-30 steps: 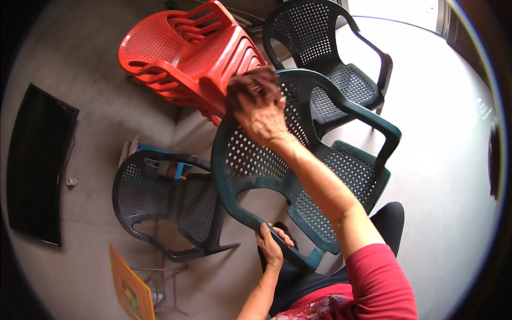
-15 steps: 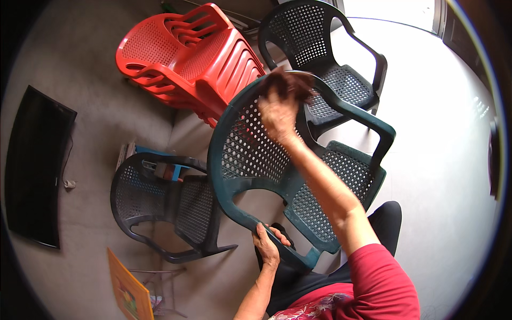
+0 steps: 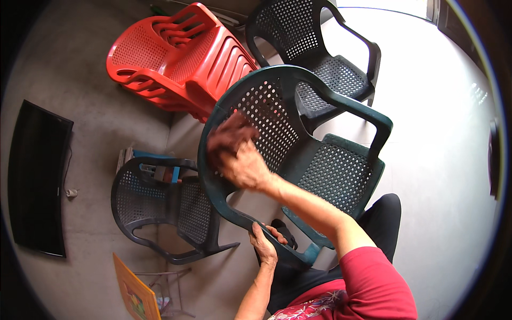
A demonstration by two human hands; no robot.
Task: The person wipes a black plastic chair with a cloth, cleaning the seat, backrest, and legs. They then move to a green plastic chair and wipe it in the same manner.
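A dark green plastic armchair (image 3: 333,173) with a perforated back and seat stands tilted in front of me. My left hand (image 3: 265,242) is closed round its near armrest, thumb on top and fingers underneath. Against the left side of the backrest, near the rim, my right hand (image 3: 244,166) presses a dark brown cloth (image 3: 230,136). Motion blurs the cloth and the fingers, and they cover part of the backrest's holes.
A stack of red plastic armchairs (image 3: 184,58) stands at the far left. Dark grey armchairs are behind (image 3: 338,77) and to the left (image 3: 194,213). A black flat screen (image 3: 37,178) hangs on the left wall. An orange-framed picture (image 3: 133,285) stands low at the left.
My right hand has swept the cloth from the top of the backrest down and left along its rim. My left hand keeps its hold on the armrest.
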